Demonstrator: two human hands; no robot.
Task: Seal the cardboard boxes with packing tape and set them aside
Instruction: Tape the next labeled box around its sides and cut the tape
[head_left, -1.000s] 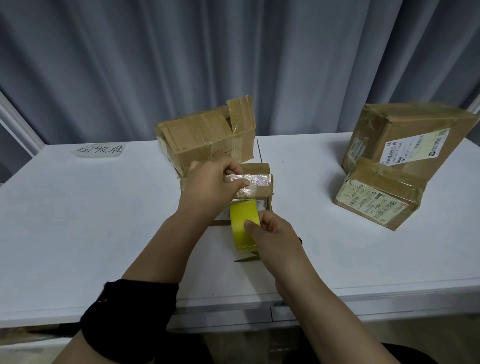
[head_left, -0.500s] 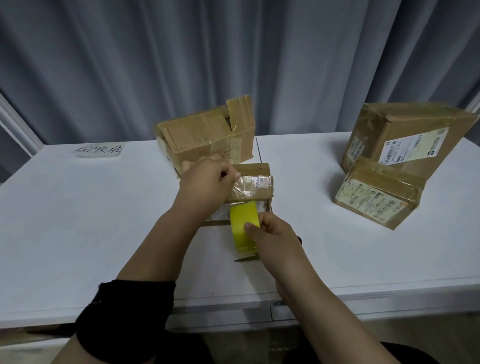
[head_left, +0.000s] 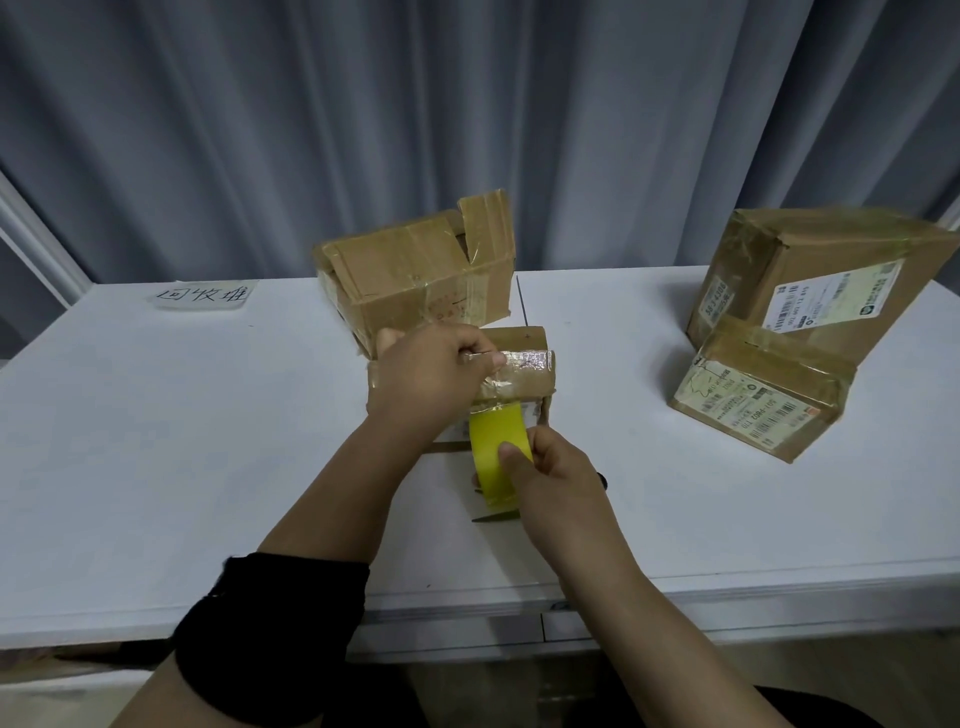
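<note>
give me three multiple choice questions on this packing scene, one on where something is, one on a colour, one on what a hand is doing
1. Where does the handwritten paper label lie?
A. at the far left of the table
B. on the big box at the right
C. inside an open box

2. What colour is the tape roll?
A. red
B. yellow
C. blue

3. What is the right hand doing?
A. lying flat on the table
B. gripping the tape roll
C. holding a pen

Answers:
1 A: the label sits near the table's far left edge, apart from every box.
2 B: the roll's outer face is plainly yellow.
3 B: its thumb and fingers curl round the roll, just in front of the small box that the left hand holds.
</note>
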